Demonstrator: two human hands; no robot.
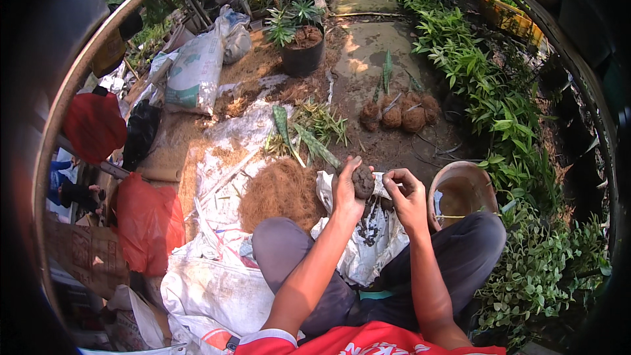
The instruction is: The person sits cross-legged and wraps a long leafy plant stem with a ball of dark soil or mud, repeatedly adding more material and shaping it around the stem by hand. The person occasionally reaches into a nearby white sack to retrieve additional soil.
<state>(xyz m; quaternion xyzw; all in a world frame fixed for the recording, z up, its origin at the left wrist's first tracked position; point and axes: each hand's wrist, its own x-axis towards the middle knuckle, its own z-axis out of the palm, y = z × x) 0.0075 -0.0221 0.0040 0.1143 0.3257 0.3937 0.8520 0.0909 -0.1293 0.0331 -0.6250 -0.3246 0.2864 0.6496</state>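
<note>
My left hand (347, 194) is closed around a dark, wet-looking ball of soil (362, 182), held above my lap. A long mottled green leaf (317, 146), like a snake plant's, slants up and away from the ball. Just right of the ball, and apart from it, is my right hand (406, 197), its fingers bent and pinched together; whether anything is between them is hidden. Below both hands a white plastic sack (384, 250) lies between my legs with dark soil crumbs on it. Left of it sits a heap of brown coconut fibre (279, 192).
A round bucket (483, 190) stands by my right knee. Several fibre-wrapped root balls (413, 118) with leaves lie ahead. Farther off is a black potted plant (303, 59). Cut leaves (322, 121) lie beyond the fibre. Red bags (148, 223) flank the left; leafy plants (467, 59) line the right.
</note>
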